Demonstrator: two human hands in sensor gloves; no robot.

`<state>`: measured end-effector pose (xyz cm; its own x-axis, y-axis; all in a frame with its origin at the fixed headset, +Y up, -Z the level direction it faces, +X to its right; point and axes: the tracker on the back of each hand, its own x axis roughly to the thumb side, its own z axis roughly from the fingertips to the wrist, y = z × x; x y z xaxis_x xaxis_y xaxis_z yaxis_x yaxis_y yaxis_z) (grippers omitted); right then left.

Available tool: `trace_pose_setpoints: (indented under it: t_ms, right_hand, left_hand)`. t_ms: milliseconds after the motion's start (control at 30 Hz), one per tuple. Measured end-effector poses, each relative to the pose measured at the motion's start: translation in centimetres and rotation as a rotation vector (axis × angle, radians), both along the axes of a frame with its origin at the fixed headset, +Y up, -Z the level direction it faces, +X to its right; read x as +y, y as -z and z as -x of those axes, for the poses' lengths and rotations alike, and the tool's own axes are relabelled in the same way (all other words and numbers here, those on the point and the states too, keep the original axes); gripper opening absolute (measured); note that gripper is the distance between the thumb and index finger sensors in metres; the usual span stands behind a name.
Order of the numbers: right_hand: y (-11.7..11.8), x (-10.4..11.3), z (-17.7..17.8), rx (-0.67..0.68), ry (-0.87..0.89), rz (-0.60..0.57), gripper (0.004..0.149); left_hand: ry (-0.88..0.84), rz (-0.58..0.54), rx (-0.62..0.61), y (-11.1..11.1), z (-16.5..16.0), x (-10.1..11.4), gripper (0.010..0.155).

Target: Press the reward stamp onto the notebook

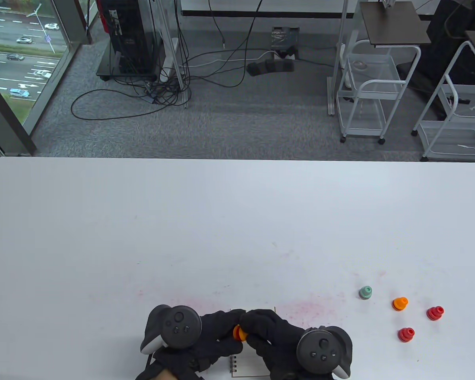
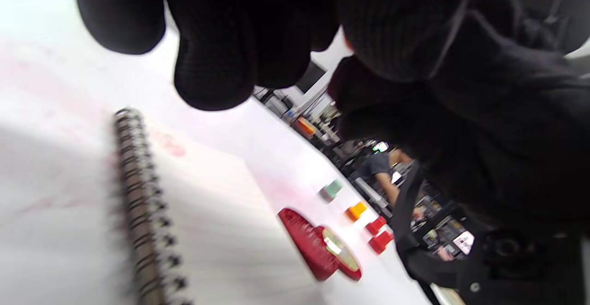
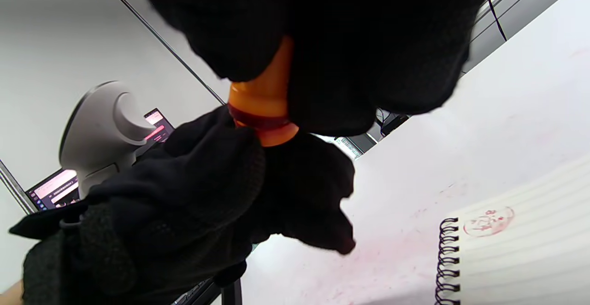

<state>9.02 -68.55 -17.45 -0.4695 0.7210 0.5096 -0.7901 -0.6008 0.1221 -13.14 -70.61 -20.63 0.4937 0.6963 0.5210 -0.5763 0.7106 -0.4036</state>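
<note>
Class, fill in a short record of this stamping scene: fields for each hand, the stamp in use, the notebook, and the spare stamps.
left hand: grips one end of the orange stamp
right hand: grips the other end
orange stamp: held above the notebook, red band at its middle
notebook: spiral-bound, lined page open, one red print near its top
spare stamps: four on the table to the right; green, orange, two red
</note>
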Motion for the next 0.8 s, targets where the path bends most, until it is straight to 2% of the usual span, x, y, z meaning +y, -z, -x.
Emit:
trace_pose_setpoints:
  t_ms: [167, 367, 800]
  right_hand:
    - [-0.17, 0.06, 0.09, -0.004, 0.007, -0.016, 0.044]
    - [-0.23, 0.06, 0.18, -0.008, -0.031, -0.033, 0.043]
    - [-0.29, 0.05, 0.08, -0.034, 0.013, -0.065, 0.043]
  left_hand:
    - [-0.019, -0.045, 0.005, -0.15, 0.09, 0.41, 0.069]
    - [0.003, -0.041, -0.006, -0.25, 0.00, 0.45, 0.069]
    - [-0.009, -0.034, 0.003, -0.35, -0.08, 0.69, 0.069]
